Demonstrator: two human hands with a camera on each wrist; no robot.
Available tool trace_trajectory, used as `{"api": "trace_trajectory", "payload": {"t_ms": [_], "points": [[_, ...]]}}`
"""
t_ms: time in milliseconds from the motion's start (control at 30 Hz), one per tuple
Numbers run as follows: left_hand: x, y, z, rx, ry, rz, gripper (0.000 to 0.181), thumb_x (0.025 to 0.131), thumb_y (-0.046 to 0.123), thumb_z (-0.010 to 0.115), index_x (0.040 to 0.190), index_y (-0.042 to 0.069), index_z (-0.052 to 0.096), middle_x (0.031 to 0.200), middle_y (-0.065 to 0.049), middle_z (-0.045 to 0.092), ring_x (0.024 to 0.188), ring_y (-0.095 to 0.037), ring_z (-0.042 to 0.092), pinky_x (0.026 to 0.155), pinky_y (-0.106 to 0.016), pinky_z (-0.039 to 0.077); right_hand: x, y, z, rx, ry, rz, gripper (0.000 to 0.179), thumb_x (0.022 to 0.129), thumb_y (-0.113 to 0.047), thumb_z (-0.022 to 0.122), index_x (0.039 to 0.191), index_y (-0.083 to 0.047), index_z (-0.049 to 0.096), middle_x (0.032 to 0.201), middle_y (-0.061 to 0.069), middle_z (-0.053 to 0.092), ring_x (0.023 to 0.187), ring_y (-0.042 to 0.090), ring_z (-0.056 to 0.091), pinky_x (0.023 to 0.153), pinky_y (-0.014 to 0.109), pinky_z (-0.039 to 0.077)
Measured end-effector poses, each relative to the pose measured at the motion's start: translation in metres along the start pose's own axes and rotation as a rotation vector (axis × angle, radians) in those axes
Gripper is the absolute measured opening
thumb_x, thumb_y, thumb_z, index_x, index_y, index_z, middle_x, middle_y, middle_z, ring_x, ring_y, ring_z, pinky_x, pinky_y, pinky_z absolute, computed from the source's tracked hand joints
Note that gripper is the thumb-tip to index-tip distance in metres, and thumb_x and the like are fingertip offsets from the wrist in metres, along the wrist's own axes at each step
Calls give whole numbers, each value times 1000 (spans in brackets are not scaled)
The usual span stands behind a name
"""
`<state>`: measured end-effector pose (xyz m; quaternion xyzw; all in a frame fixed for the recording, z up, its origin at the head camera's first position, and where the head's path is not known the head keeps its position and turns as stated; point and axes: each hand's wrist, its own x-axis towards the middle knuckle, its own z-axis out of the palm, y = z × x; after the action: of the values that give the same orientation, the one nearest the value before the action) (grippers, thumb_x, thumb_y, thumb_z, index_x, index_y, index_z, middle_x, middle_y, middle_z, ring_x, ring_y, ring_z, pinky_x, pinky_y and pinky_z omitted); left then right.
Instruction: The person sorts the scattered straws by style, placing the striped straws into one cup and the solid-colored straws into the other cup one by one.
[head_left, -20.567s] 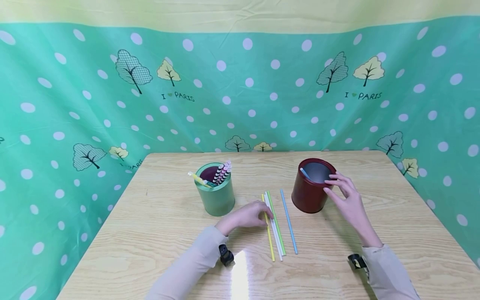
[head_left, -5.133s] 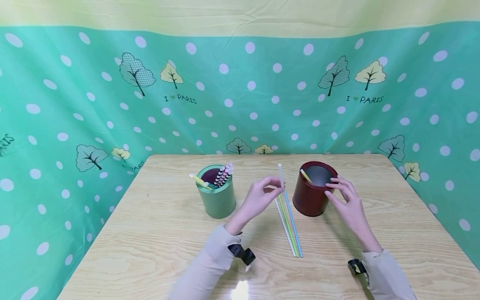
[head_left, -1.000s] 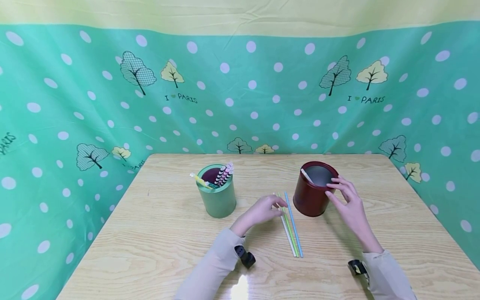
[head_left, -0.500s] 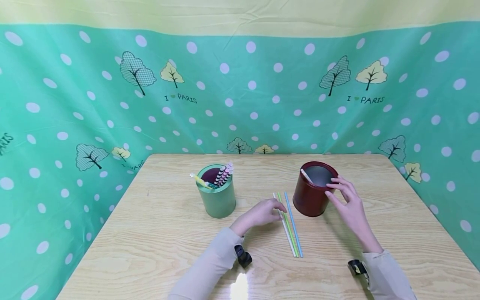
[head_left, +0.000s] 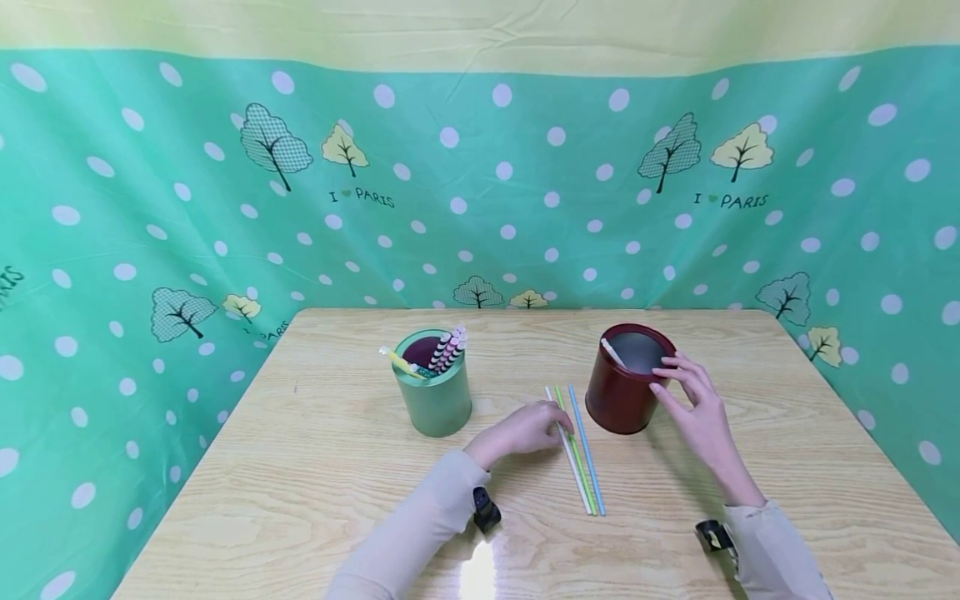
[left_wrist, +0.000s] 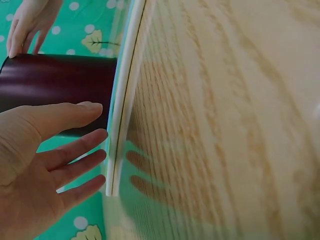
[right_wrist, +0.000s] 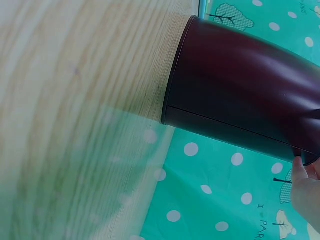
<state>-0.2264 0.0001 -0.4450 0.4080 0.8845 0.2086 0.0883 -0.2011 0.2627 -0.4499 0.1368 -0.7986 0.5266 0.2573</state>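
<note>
Three thin straws lie side by side on the table: a white straw [head_left: 579,477], a green straw [head_left: 584,462] and a blue straw [head_left: 587,458]. My left hand [head_left: 531,427] is low over their far part, fingertips right at the white straw. The left wrist view shows its thumb apart from the fingers and nothing between them. My right hand [head_left: 699,408] holds the rim of a dark red can [head_left: 621,396], thumb on the outer wall and fingers over the edge. A white straw's tip [head_left: 611,351] leans above the can's left rim; its lower part is hidden inside.
A green can [head_left: 438,408] stands left of the straws, holding several striped sticks [head_left: 450,350] and a yellow stick [head_left: 401,362]. The wooden table [head_left: 300,467] ends at a polka-dot green curtain [head_left: 480,192] behind.
The yellow straw has left the table. Five seconds ago my left hand held up a white straw; now a white tip, not a yellow one, shows in the red can. My left hand has lowered.
</note>
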Motion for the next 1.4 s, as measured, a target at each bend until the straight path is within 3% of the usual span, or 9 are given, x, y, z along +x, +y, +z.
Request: {"api": "trace_trajectory", "payload": {"t_ms": [233, 367, 433, 667, 900, 967, 1100, 1200, 1400], "points": [[2, 0, 1, 51, -12, 28, 20, 75, 6, 64, 95, 11, 67, 96, 3, 63, 91, -8, 54, 82, -14, 40, 0, 23, -1, 29, -17, -19, 31, 79, -9, 66, 110, -9, 62, 127, 5, 45, 131, 17, 23, 104, 25, 23], [3, -1, 1, 56, -15, 45, 19, 75, 6, 65, 93, 11, 67, 94, 2, 62, 89, -8, 54, 80, -13, 39, 0, 51, -2, -51, -3, -18, 31, 80, -13, 65, 111, -13, 62, 128, 0, 45, 130, 14, 25, 101, 19, 27], [3, -2, 2, 66, -17, 55, 19, 74, 7, 66, 93, 12, 68, 94, 3, 62, 90, -8, 53, 80, -13, 39, 0, 48, -2, 10, -11, -18, 31, 81, -11, 64, 111, -12, 61, 128, 2, 44, 130, 16, 25, 103, 23, 26], [4, -3, 3, 106, -30, 71, 20, 73, 6, 66, 92, 14, 68, 94, 3, 61, 92, -8, 52, 81, -13, 39, -1, 69, 0, -71, 22, -19, 31, 80, -11, 65, 111, -17, 62, 127, -1, 45, 129, 15, 27, 100, 18, 29], [4, -4, 5, 132, -50, 55, 20, 73, 9, 69, 91, 16, 68, 93, 2, 58, 88, -8, 50, 75, -12, 39, 0, 46, -3, 10, -12, -14, 31, 80, -12, 65, 111, -12, 62, 127, 2, 45, 130, 17, 25, 103, 24, 26], [3, -4, 5, 130, -52, 46, 19, 72, 9, 69, 90, 16, 68, 92, 2, 56, 86, -7, 49, 73, -12, 38, 0, 44, -2, -40, -3, -14, 31, 80, -14, 65, 111, -12, 62, 127, 0, 45, 130, 14, 25, 101, 20, 27], [4, -5, 7, 122, -49, 50, 18, 71, 10, 70, 88, 16, 69, 91, 2, 55, 84, -7, 48, 72, -11, 37, 1, 8, -1, 20, -16, -3, 29, 81, -10, 64, 109, -5, 61, 125, 6, 45, 130, 17, 25, 103, 24, 25], [4, -7, 8, 122, -47, 56, 17, 71, 11, 70, 87, 16, 69, 90, 2, 55, 84, -7, 47, 72, -11, 37, 1, 3, 0, 7, -10, 5, 28, 82, -10, 63, 109, -4, 61, 124, 7, 46, 129, 18, 26, 103, 24, 26], [4, -8, 9, 128, -42, 69, 15, 71, 13, 70, 86, 17, 69, 91, 3, 53, 83, -6, 46, 72, -12, 36, 0, 45, -1, -36, 1, 3, 30, 81, -11, 63, 111, -11, 61, 127, 3, 45, 130, 16, 25, 102, 24, 27]]}}
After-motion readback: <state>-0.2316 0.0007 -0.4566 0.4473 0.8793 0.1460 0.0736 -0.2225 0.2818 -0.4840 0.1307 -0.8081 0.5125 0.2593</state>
